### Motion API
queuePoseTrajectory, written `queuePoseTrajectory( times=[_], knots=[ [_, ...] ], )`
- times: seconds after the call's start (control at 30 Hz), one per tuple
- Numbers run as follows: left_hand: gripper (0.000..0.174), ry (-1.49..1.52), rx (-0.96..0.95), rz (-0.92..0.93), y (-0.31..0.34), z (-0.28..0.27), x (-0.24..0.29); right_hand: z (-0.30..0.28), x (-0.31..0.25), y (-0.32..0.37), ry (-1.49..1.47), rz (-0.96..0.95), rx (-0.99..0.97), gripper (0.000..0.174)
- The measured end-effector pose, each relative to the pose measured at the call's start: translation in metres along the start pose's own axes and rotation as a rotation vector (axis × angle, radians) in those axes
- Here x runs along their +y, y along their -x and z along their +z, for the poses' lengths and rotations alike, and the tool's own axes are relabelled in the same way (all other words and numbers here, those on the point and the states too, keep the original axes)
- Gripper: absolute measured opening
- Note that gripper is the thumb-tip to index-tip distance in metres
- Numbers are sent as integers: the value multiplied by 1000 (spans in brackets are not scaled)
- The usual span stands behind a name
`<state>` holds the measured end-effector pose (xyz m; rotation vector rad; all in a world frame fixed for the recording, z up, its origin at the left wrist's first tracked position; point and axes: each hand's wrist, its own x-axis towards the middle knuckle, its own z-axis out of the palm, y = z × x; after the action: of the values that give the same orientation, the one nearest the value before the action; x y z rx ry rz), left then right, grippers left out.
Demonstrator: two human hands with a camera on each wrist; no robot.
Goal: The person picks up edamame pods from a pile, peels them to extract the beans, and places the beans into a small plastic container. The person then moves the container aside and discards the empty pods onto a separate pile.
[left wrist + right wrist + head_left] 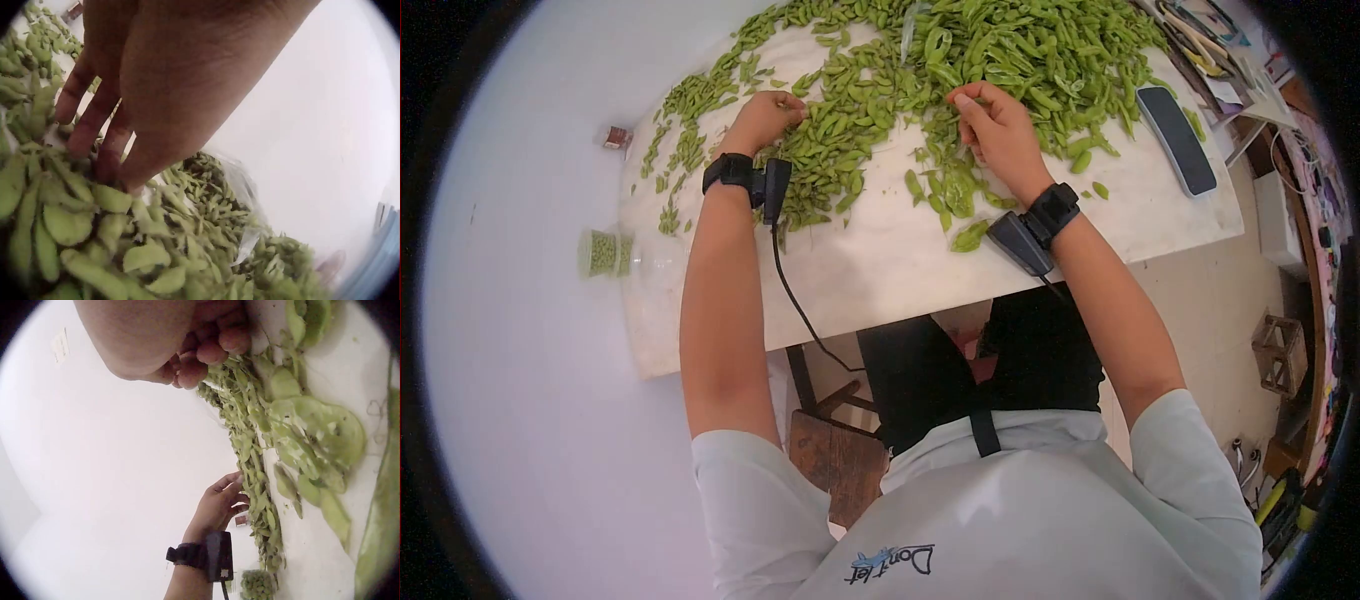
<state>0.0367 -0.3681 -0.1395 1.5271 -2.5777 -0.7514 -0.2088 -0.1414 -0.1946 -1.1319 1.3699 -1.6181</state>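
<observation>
Green soybean pods (830,130) lie spread over a pale table (890,255). My left hand (765,118) reaches down to the pods on the left; in the left wrist view its fingers (94,119) are spread and fairly straight, fingertips right among the pods. My right hand (998,130) hovers before the big heap of pods (1030,50), thumb and index finger close together. The right wrist view shows its other fingers (212,350) curled inward; I cannot tell whether they hold a pod. Flattened pods (319,431) lie below this hand.
A clear jar of green beans (605,253) lies at the table's left edge, near a small brown-red item (615,137). On the right lies a phone (1177,140). Beyond it a side surface (1265,105) holds assorted items. A wooden stool (835,455) stands below the table.
</observation>
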Motion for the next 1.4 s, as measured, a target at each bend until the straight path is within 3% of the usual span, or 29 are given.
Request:
queuePoseTrajectory(
  times=[0.2,0.3,0.4,0.6,0.7,0.9,1.0,1.1,1.4],
  knots=[
    [23,74,47,36,14,-4,0,0,-1,1,-19,8,-7,24],
    [22,90,182,203,5,-5,-18,0,-2,1,-4,12,-3,24],
    [25,-86,240,138,3,-4,-28,1,-3,1,-1,15,3,24],
    [30,-122,124,-63,15,0,-14,0,0,0,25,0,-6,23],
    [35,-195,250,81,10,5,-22,1,-1,0,19,-1,-2,23],
    [38,-166,445,126,14,3,-11,1,0,0,-5,4,-11,22],
    [36,-37,399,150,-2,1,-18,1,1,-1,-6,2,-14,21],
    [33,-108,373,136,-19,8,-23,1,-1,-1,9,13,-15,21],
    [26,-103,277,-33,-20,16,1,1,-1,1,-15,14,-15,21]
  ],
)
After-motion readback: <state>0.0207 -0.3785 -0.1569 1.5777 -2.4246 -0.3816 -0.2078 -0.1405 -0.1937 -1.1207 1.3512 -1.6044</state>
